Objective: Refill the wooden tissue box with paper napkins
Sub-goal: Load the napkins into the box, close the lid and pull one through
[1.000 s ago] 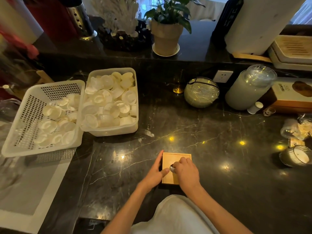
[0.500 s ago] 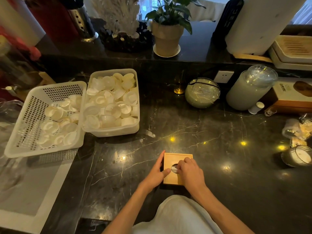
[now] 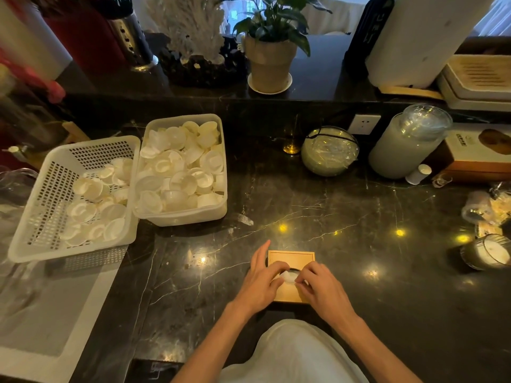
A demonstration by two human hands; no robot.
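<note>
A small square wooden tissue box lies flat on the dark marble counter close to my body. A round hole in its top shows a bit of white napkin. My left hand rests on the box's left side, its thumb and forefinger pinching the napkin at the hole. From the right, my right hand covers the box's near right corner, and its fingertips pinch the same napkin. Most of the box's near half is hidden under both hands.
A perforated white basket and a clear tub, both full of small white dishes, stand at the left. At the back are a potted plant, a round glass bowl and a tall frosted jar. A candle glass sits at the right.
My left hand has moved from the box's left edge onto its top, and both hands now pinch the white napkin at the hole, more of which shows.
</note>
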